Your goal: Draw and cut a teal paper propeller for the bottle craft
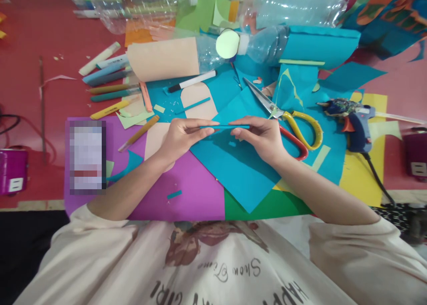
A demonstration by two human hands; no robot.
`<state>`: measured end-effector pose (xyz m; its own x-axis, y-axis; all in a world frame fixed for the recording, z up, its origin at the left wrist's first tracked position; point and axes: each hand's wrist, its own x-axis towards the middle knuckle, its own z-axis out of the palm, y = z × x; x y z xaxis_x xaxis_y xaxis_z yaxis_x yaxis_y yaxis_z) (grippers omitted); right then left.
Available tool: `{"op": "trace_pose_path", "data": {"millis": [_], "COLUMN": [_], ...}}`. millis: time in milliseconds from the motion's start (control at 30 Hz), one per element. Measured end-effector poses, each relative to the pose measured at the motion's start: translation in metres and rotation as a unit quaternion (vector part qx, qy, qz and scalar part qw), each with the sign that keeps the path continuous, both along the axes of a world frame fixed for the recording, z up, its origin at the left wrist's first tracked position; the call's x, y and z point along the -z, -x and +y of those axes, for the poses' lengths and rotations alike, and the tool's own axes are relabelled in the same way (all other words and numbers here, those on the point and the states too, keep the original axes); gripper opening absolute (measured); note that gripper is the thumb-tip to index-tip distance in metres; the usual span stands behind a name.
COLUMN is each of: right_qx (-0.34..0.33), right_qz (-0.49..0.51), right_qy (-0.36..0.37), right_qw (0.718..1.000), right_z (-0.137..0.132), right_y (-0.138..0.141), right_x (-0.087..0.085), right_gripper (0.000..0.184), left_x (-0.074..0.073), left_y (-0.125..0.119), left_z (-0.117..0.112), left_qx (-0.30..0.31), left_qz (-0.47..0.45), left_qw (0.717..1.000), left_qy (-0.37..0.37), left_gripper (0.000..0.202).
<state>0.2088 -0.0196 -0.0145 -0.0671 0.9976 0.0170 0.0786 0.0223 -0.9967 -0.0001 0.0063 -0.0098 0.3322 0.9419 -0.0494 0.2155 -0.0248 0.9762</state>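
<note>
Holds a thin teal strip (227,127) at the centre of the frame, long axis running left to right, almost level, just above the paper below. Pinches its left end with the left hand (182,138), thumb and fingertips closed on it, other fingers curled beneath. Pinches its right end with the right hand (263,140) the same way, fingers closed on the strip, forearm coming in from the lower right. Puts neither hand nearer than the other: one at each end, fingertips pointing inward along the strip, bare strip spanning the gap between. Works over a big teal sheet (240,176) lying askew across a purple sheet (193,193), a green sheet (267,206) and a yellow sheet (360,180), all on a red surface (33,73). Has scissors (282,114) just beside the right hand, handles to the right, blades aimed at the upper left, and a glue gun (353,118) further right, cord trailing to the lower right. Shows markers (103,69) fanned at the upper left, clear bottles (143,6) along the top amid paper scraps, and a blurred phone (87,157) at the left on the purple sheet.
</note>
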Motion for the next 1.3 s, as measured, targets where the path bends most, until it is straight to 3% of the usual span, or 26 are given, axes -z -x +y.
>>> {"op": "trace_pose_path", "data": {"millis": [200, 367, 633, 900, 1067, 1300], "right_qx": [-0.012, -0.021, -0.037, -0.029, -0.02, -0.009], "right_qz": [-0.003, -0.007, -0.027, -0.033, 0.017, 0.013], "right_qy": [-0.016, -0.037, -0.04, 0.001, -0.005, -0.001], "right_qw": [1.0, 0.999, 0.998, 0.999, 1.0, 1.0], "right_z": [0.0001, 0.0001, -0.0001, -0.0004, 0.0001, -0.0003], "right_y": [-0.0017, -0.0019, -0.001, 0.001, 0.0029, 0.0021], "right_x": [0.0004, -0.0001, -0.0015, 0.0004, 0.0021, 0.001], "right_gripper": [0.035, 0.032, 0.034, 0.041, 0.038, 0.04], "left_x": [0.0053, 0.0031, -0.0001, -0.0022, -0.0033, -0.0004], "left_y": [0.0028, 0.001, 0.0004, -0.0008, -0.0009, -0.0012], "left_z": [0.0006, 0.0008, -0.0039, -0.0046, -0.0044, 0.0005], "left_qx": [-0.013, 0.013, 0.051, 0.062, 0.067, 0.103], "left_qz": [0.016, -0.025, -0.022, -0.024, -0.043, -0.048], "left_qw": [1.0, 1.0, 0.998, 0.997, 0.997, 0.993], "left_qy": [-0.005, -0.005, -0.035, -0.03, -0.021, -0.013], "left_gripper": [0.031, 0.029, 0.06, 0.053, 0.05, 0.047]}}
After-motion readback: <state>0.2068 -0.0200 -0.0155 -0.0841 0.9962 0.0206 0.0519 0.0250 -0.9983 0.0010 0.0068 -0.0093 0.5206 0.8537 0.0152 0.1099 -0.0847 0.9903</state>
